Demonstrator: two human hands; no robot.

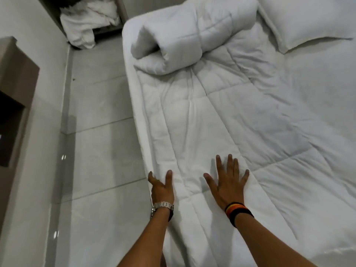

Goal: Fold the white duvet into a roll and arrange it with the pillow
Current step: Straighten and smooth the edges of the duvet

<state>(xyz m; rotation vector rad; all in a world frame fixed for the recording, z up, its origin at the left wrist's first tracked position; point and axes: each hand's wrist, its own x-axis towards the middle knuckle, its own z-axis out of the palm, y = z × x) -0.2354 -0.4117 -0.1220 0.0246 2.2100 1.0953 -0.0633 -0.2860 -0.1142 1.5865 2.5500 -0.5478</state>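
Note:
The white quilted duvet (pixel 221 116) lies along the left side of the bed, folded into a long strip. Its far end is rolled up into a thick bundle (pixel 192 31) near the head of the bed. A white pillow (pixel 300 18) lies at the top right, beside the rolled end. My left hand (pixel 161 186), with a metal watch on the wrist, rests on the duvet's left edge at the mattress side, thumb over the edge. My right hand (pixel 228 182), with dark bands on the wrist, lies flat and spread on the duvet strip.
A white sheet covers the bed (pixel 317 105) to the right. A glossy tiled floor (pixel 100 151) runs along the left. Crumpled white linen (pixel 86 26) lies in a corner at the top left. A brown cabinet (pixel 15 89) stands against the left wall.

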